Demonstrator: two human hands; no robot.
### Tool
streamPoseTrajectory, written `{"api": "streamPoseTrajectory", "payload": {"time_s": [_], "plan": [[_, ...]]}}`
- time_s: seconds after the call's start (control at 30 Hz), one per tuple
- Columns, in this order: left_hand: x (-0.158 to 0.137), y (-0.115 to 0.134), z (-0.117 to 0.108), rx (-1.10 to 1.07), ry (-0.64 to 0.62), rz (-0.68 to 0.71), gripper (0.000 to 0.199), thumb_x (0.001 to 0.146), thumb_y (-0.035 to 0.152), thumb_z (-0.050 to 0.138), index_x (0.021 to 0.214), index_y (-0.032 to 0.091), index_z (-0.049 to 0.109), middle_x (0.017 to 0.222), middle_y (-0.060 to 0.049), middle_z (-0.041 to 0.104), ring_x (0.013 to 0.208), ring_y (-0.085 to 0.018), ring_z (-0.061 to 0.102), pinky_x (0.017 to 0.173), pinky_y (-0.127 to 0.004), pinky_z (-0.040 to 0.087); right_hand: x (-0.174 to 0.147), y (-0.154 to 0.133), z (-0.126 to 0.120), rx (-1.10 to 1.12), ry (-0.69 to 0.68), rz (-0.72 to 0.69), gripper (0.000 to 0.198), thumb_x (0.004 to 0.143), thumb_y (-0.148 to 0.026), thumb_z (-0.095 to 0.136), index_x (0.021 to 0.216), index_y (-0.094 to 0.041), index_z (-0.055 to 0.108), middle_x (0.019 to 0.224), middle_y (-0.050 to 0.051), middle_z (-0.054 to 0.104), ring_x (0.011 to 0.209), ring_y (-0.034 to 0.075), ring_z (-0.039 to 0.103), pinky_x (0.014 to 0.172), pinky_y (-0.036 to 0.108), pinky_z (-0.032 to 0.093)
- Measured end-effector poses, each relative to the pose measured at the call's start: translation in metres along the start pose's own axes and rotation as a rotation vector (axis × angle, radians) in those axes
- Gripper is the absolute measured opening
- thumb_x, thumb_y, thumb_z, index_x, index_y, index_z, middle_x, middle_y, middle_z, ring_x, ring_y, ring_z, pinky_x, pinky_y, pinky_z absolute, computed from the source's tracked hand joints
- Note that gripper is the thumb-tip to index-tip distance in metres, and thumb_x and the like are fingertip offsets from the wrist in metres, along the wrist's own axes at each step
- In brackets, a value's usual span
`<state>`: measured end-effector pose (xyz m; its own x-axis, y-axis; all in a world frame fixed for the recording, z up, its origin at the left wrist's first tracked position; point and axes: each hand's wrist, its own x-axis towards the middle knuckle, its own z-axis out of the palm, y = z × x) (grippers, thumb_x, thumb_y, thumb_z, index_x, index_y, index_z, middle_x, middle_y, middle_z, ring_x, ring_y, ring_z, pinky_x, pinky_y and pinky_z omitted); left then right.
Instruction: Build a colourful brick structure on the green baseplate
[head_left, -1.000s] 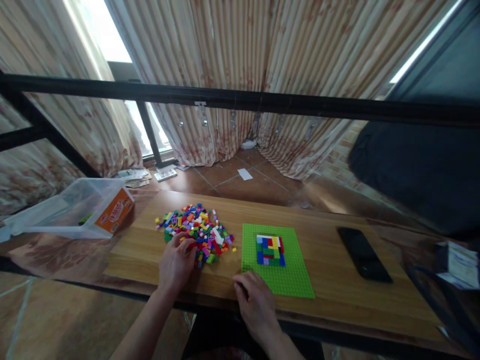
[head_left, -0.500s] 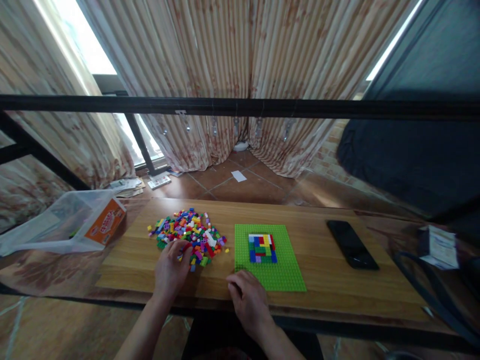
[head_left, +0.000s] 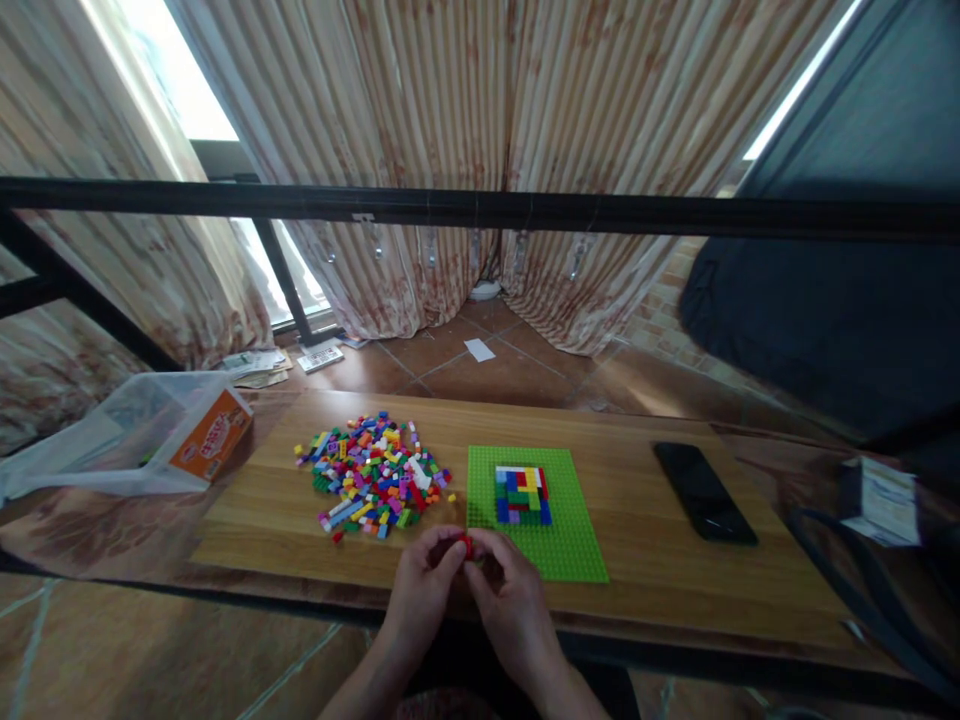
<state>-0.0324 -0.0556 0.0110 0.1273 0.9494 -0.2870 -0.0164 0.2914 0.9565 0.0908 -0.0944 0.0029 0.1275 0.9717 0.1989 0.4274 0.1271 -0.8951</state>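
Between the fingertips of both hands is a small red toy brick (head_left: 466, 546), partly covered by the fingers. My left hand (head_left: 424, 580) pinches it from the left, and my right hand (head_left: 510, 585) closes on it from the right. Both hands meet at the near left corner of a green baseplate (head_left: 574, 540). On that plate sits a flat block of multicoloured bricks (head_left: 523, 496), with white, red, yellow, blue and green pieces. A heap of loose bricks (head_left: 375, 470) lies to the left, spread on the wooden board.
A black phone (head_left: 703, 492) lies on the right of the wooden board (head_left: 630, 470). At the left stands a clear plastic box (head_left: 142, 430) with an orange label. A dark rail (head_left: 450, 208) crosses behind the board, with curtains beyond.
My left hand has left the brick heap and moved right to meet my right hand, a red brick now between them. A small red brick lies apart at the heap's near edge.
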Motion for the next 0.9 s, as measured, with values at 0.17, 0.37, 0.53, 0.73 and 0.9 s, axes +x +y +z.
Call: {"api": "streamPoseTrajectory", "payload": {"time_s": [0.17, 0.37, 0.53, 0.73, 0.9], "plan": [[-0.001, -0.008, 0.013, 0.025, -0.084, 0.003, 0.026, 0.069, 0.040, 0.067, 0.081, 0.017, 0.063, 0.080, -0.006, 0.070, 0.076, -0.020, 0.066, 0.072, -0.030, 0.051, -0.009, 0.008, -0.013, -0.018, -0.043, 0.080, 0.025, 0.087, -0.026, 0.053, 0.109, -0.025, 0.065, 0.095, 0.003, 0.068, 0.087, 0.017, 0.064, 0.079, 0.030, 0.052], [0.002, -0.012, 0.027, 0.239, -0.109, 0.135, 0.023, 0.082, 0.036, 0.055, 0.094, 0.018, 0.063, 0.086, -0.005, 0.069, 0.080, -0.019, 0.064, 0.072, -0.028, 0.049, -0.002, 0.027, -0.042, -0.209, 0.035, 0.033, 0.024, 0.089, -0.030, 0.052, 0.109, -0.024, 0.066, 0.101, 0.006, 0.066, 0.094, 0.020, 0.062, 0.085, 0.035, 0.050], [0.011, -0.001, 0.033, 0.579, -0.090, 0.275, 0.025, 0.087, 0.027, 0.049, 0.106, 0.019, 0.063, 0.096, -0.007, 0.067, 0.083, -0.020, 0.063, 0.077, -0.031, 0.047, 0.024, 0.046, -0.065, -0.398, 0.095, -0.049, 0.026, 0.090, -0.032, 0.052, 0.110, -0.023, 0.067, 0.105, 0.008, 0.061, 0.100, 0.022, 0.058, 0.089, 0.040, 0.048], [0.021, -0.001, 0.040, 0.902, -0.164, 0.421, 0.032, 0.089, 0.024, 0.045, 0.116, 0.023, 0.061, 0.102, -0.009, 0.065, 0.091, -0.022, 0.062, 0.080, -0.032, 0.048, 0.034, 0.063, -0.067, -0.464, 0.088, -0.102, 0.028, 0.090, -0.033, 0.051, 0.111, -0.022, 0.067, 0.112, 0.010, 0.057, 0.105, 0.023, 0.056, 0.091, 0.041, 0.049], [0.024, -0.001, 0.046, 1.087, -0.221, 0.445, 0.035, 0.091, 0.025, 0.043, 0.122, 0.026, 0.057, 0.100, -0.006, 0.065, 0.088, -0.021, 0.063, 0.075, -0.030, 0.048, 0.033, 0.067, -0.067, -0.450, 0.133, -0.097, 0.030, 0.091, -0.035, 0.050, 0.113, -0.024, 0.066, 0.112, 0.010, 0.058, 0.105, 0.024, 0.056, 0.091, 0.041, 0.049]]}}
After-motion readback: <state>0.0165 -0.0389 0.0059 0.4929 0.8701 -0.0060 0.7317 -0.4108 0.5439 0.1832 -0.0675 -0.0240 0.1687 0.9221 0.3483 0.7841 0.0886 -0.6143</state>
